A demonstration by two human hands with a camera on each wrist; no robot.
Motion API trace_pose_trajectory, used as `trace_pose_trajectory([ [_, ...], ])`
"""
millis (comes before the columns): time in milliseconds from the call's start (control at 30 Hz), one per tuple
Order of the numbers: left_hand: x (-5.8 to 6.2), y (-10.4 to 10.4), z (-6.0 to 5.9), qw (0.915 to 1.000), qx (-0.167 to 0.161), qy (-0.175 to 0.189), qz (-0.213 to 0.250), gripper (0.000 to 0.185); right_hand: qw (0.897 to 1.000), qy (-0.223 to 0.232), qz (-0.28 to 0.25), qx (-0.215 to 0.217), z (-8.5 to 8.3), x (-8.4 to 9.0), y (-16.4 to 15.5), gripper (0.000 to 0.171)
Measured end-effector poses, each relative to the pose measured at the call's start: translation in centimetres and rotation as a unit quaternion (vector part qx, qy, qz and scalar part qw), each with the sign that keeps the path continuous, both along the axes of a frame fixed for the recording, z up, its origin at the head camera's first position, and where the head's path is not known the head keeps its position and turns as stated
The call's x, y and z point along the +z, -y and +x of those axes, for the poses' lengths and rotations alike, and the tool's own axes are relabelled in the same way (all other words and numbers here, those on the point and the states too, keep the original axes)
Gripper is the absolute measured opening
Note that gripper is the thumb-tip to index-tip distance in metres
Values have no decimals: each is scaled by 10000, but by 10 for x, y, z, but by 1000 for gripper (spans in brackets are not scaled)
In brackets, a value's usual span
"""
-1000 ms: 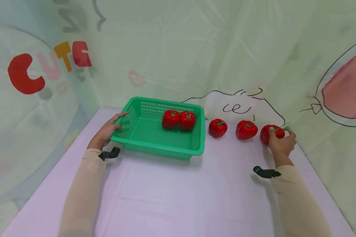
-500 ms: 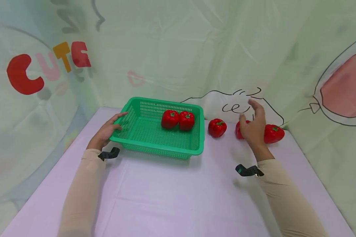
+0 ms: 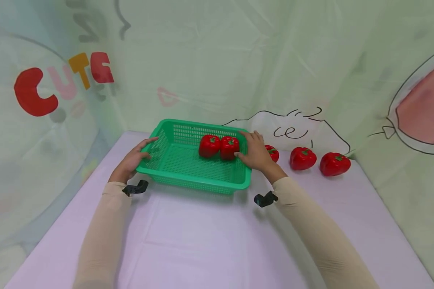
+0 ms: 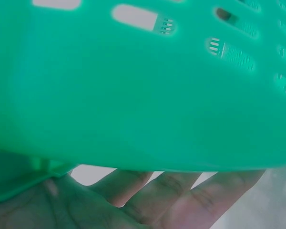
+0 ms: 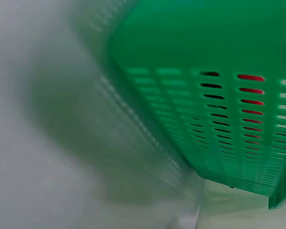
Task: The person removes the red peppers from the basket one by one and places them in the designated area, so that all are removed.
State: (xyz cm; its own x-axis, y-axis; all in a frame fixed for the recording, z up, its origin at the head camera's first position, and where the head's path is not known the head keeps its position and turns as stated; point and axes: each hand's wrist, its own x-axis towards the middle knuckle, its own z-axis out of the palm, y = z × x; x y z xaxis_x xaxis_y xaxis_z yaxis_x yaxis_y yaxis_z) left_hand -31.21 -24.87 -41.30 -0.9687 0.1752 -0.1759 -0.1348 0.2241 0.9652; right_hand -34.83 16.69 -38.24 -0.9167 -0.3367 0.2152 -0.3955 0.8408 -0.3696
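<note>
Green basket (image 3: 188, 172) sat mid-table on the pink cloth (image 3: 209, 241), two red peppers (image 3: 218, 146) touching at its far right inside. Left hand (image 3: 132, 160) lay against the basket's left rim, fingers straight and relaxed, gripping nothing. Right hand (image 3: 254, 152) rested on the right rim, fingers loosely extended over the edge near the inside peppers; a real grip couldn't be told. Three more peppers (image 3: 303, 157) lined up right of the basket, the nearest one partly hidden by the right hand.

The pale lilac table (image 3: 209, 241) carries a green basket (image 3: 188, 182) and seemingly three peppers (image 3: 302, 158).
</note>
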Motion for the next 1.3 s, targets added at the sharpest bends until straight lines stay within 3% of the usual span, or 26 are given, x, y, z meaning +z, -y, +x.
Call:
trace_pose_trajectory([
  [167, 0, -1, -1, 10000, -11, -5, 3, 76, 9974, 574, 425, -22, -14, 7, 10, 86],
  [400, -2, -1, -1, 10000, -14, 2, 40, 75, 9926, 1106, 446, -248, -27, 2, 22, 88],
  [567, -2, -1, -3, 10000, -8, -25, -25, 75, 9903, 1108, 761, -350, -29, 1, 26, 82],
  [833, -2, 2, -2, 9999, 28, -75, -67, 75, 9907, 1006, 817, -409, -31, 0, 29, 76],
  [1067, -3, 0, -2, 10000, 29, -55, -49, 75, 9936, 963, 388, -437, -29, -2, 26, 79],
  [1300, -1, -1, -2, 9999, 25, -91, -74, 76, 9905, 1024, -704, -582, -25, -4, 22, 79],
])
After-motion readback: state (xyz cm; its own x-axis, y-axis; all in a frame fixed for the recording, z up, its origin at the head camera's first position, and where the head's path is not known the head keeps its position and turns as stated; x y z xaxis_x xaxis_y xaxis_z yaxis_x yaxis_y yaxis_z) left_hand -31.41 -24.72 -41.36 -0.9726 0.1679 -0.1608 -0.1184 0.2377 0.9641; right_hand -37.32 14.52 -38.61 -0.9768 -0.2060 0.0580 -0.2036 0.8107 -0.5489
